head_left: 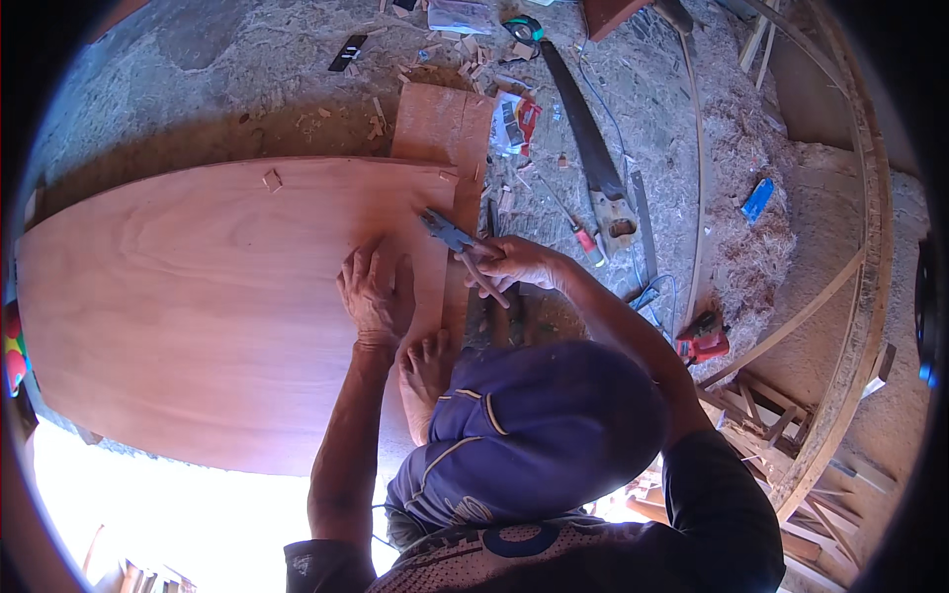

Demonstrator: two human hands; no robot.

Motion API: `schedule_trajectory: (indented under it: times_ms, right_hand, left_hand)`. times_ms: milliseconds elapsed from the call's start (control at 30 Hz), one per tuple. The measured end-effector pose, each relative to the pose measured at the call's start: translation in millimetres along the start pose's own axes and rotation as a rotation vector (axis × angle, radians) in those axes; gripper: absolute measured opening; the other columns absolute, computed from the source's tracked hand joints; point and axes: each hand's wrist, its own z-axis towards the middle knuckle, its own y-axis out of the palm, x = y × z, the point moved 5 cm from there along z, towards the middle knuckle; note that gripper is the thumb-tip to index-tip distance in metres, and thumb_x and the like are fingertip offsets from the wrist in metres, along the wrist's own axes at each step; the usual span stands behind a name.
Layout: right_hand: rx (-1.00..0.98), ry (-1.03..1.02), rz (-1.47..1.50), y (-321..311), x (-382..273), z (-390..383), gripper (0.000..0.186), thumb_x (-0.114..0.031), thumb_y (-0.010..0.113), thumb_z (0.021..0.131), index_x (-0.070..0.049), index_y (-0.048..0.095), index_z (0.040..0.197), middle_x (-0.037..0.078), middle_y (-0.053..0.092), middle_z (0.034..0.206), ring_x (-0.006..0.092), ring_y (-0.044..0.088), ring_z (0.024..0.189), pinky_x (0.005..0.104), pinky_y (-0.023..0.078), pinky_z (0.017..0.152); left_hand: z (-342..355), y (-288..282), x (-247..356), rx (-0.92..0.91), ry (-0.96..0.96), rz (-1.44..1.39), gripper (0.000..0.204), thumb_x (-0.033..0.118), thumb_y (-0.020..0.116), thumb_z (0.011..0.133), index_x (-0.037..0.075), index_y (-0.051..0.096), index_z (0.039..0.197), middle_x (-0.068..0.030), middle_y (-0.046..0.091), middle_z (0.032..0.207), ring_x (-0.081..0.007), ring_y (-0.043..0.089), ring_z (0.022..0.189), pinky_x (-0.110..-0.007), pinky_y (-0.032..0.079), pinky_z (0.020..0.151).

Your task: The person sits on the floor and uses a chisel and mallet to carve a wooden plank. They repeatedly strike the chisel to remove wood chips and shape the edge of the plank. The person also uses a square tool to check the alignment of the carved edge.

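My right hand [516,265] is closed around the handles of a pair of pliers [447,232]. Their dark jaws point to the upper left, over the right end of a large reddish plywood panel [247,296] with a curved outline. On the panel's face rests my left hand [374,296], its fingers apart and nothing seen in it. A bare foot [425,371] presses on the panel just below that hand. Towards the far edge lies a small wooden square [272,181]. Whether the jaws grip anything is too small to make out.
Beyond the panel's right end lie a handsaw [583,128], a red-handled screwdriver [583,237], a tape measure [524,30] and a red power tool [704,339]. Wood shavings [751,148] cover the floor there. A curved wooden frame [865,247] stands at the far right.
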Motion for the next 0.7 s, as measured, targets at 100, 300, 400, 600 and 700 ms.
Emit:
schedule_trajectory:
  times_ms: [100,300,400,600,700]
  right_hand:
    - [0.374,-0.29,-0.625,-8.6,6.3,-13.5,0.043,-0.019,0.057,0.103,-0.01,0.049,0.144,0.018,0.07,0.11,0.0271,0.071,0.096,0.0386,0.057,0.08]
    - [0.721,-0.243,-1.094,17.6,-13.7,-40.0,0.033,-0.015,0.056,0.101,-0.009,0.053,0.133,0.021,0.069,0.091,0.0408,0.069,0.083,0.0492,0.053,0.07]
    - [0.661,-0.14,-1.174,23.7,-15.3,-47.9,0.029,-0.013,0.056,0.098,-0.005,0.054,0.126,0.025,0.069,0.091,0.0451,0.068,0.086,0.053,0.052,0.071]
    - [0.392,0.131,-1.215,11.5,-34.4,-54.3,0.026,-0.018,0.055,0.099,0.004,0.056,0.113,0.029,0.069,0.096,0.0467,0.069,0.091,0.0528,0.053,0.074]
    - [0.326,0.21,-1.086,11.0,-53.5,-51.0,0.026,-0.011,0.054,0.093,0.009,0.056,0.108,0.027,0.07,0.091,0.0374,0.073,0.072,0.0465,0.056,0.053]
  left_hand:
    - [-4.7,23.8,1.2,-0.234,-0.231,-0.253,0.026,0.028,0.063,0.097,0.005,0.071,0.107,-0.0151,0.07,0.102,-0.0315,0.066,0.092,-0.043,0.052,0.077]
    - [-38.8,103.3,48.7,-0.576,-1.027,-1.158,0.05,0.052,0.059,0.1,0.004,0.07,0.109,-0.0087,0.07,0.104,-0.0186,0.066,0.096,-0.036,0.054,0.082]
    - [-49.2,131.3,62.3,-0.5,-1.079,-1.367,0.053,0.057,0.062,0.097,0.005,0.068,0.103,-0.0057,0.067,0.097,-0.0163,0.064,0.09,-0.035,0.054,0.082]
    - [-48.6,124.2,77.0,-0.539,-1.107,-1.471,0.052,0.058,0.063,0.096,0.006,0.066,0.097,-0.0021,0.063,0.086,-0.0136,0.06,0.076,-0.032,0.054,0.073]
    - [-43.1,117.3,73.9,-0.574,-1.059,-1.46,0.053,0.058,0.061,0.097,0.005,0.066,0.098,-0.0036,0.065,0.086,-0.0145,0.062,0.071,-0.032,0.055,0.069]
